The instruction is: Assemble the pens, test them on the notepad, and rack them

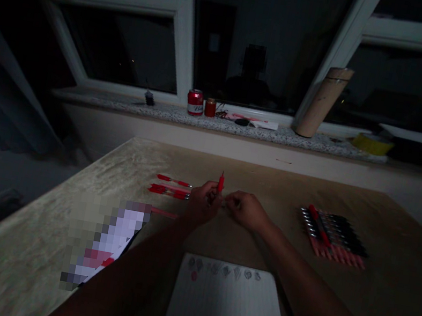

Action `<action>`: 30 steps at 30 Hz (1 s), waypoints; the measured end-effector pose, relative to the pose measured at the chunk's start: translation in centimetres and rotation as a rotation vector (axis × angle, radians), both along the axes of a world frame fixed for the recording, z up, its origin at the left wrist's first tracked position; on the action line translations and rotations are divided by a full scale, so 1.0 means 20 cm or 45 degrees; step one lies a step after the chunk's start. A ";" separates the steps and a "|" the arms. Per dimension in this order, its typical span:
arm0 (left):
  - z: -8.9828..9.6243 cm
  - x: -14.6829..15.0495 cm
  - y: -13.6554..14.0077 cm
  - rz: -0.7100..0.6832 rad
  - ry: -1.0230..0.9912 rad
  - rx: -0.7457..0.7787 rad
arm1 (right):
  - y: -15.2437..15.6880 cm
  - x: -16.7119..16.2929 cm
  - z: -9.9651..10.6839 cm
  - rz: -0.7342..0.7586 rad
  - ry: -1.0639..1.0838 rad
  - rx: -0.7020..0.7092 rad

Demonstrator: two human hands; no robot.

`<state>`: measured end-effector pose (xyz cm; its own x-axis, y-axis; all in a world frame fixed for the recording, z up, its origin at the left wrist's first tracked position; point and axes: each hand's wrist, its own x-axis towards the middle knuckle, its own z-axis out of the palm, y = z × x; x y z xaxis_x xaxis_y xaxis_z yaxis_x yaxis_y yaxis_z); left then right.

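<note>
My left hand is closed around a red pen barrel, held upright with a thin dark tip pointing up. Close beside it on the right, my right hand has its fingers pinched together; a small pale piece seems to be at the fingertips, too small to name. Left of my left hand lie several red pens side by side on the table. Below my hands is a lined notebook page with a row of dark scribbles and one red scribble near its top edge.
At right on the table lies a row of pens, with a red-and-black pen across it. A phone-like lit slab, pixelated, is at left. On the windowsill stand a red can, a small jar, a tall flask and yellow tape.
</note>
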<state>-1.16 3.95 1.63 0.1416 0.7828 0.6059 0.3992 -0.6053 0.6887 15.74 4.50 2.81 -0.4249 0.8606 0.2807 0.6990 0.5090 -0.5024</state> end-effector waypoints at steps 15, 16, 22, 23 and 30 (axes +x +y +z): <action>-0.01 0.00 0.00 0.001 0.006 -0.048 | 0.01 -0.04 -0.03 -0.024 -0.362 0.051; -0.01 0.00 0.00 0.004 0.008 -0.046 | 0.01 -0.04 -0.03 -0.023 -0.359 0.051; -0.02 0.00 0.01 0.019 -0.001 -0.002 | 0.04 -0.04 -0.01 -0.054 -0.310 -0.029; -0.02 0.00 0.01 0.018 -0.001 -0.003 | 0.05 -0.04 0.00 -0.056 -0.316 -0.036; -0.02 0.00 0.01 -0.009 0.015 -0.034 | 0.11 -0.06 -0.02 -0.074 -0.375 -0.089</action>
<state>-1.17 4.07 1.32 0.1543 0.7975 0.5832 0.4029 -0.5897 0.6999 14.52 6.62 2.49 -0.4288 0.8987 0.0922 0.8467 0.4354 -0.3059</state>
